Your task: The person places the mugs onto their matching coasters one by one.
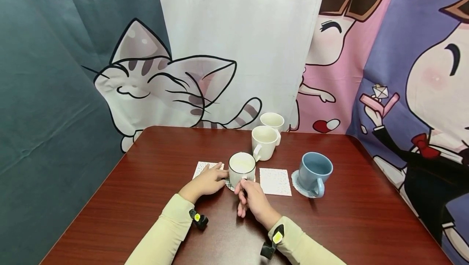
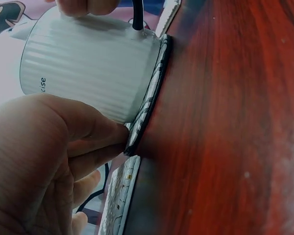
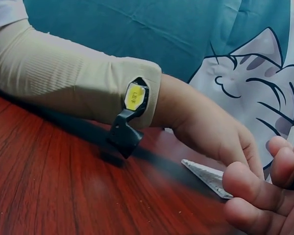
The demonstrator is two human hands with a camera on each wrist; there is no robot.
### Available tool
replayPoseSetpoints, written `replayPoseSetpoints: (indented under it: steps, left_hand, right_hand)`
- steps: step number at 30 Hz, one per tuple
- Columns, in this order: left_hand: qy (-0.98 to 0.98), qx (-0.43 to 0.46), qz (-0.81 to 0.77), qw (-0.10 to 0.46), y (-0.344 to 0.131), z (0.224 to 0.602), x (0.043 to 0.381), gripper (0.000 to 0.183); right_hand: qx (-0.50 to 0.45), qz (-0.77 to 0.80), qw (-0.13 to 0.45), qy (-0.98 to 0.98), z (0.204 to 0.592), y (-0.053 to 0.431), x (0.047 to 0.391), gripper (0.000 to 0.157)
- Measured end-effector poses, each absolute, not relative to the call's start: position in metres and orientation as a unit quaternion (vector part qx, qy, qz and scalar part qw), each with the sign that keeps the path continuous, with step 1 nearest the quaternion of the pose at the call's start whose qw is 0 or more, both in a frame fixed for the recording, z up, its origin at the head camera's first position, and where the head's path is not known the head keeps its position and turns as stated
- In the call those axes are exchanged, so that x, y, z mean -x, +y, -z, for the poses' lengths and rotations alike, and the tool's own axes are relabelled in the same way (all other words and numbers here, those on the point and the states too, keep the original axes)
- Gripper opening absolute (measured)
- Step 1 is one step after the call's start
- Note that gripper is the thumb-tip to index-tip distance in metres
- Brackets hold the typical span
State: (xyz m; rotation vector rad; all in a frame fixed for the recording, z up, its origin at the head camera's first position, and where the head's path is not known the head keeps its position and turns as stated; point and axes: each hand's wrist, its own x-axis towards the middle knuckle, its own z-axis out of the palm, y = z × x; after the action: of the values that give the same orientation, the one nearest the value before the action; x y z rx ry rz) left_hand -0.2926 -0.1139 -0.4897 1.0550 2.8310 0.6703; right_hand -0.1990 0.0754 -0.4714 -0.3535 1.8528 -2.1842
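Dark-rimmed white mug point(image 1: 236, 172); checked coaster point(image 2: 148, 101); blue mug point(image 1: 311, 172); reddish table point(image 1: 146, 183).

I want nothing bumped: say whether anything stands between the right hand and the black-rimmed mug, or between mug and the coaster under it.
Nothing visible: the right hand holds the mug by its handle, and the mug rests on the coaster. The left hand touches the coaster's edge beside it.
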Motion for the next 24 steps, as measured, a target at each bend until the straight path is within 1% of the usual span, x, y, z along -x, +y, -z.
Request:
replayPoseSetpoints:
  steps: [3,7,10,15,24]
  left_hand:
    - [0.911,-0.350,-0.216,0.021,-0.113,0.490,0.292,0.036]
    - [0.901,-0.349,-0.253,0.043,-0.113,0.489,0.291,0.038]
    - [0.896,-0.341,-0.277,0.060,-0.114,0.488,0.290,0.039]
    - [0.897,-0.328,-0.288,0.072,-0.115,0.489,0.291,0.039]
    - [0.903,-0.322,-0.273,0.075,-0.115,0.487,0.290,0.040]
  right_hand:
    - [0.126,0.749,0.118,0.640,0.471,0.073,0.196,0.043]
    - [0.117,0.753,0.110,0.638,0.472,0.069,0.196,0.043]
    - [0.103,0.765,0.098,0.629,0.482,0.064,0.200,0.044]
    - [0.088,0.781,0.084,0.613,0.495,0.054,0.205,0.043]
    - [0.081,0.785,0.073,0.610,0.499,0.049,0.207,0.041]
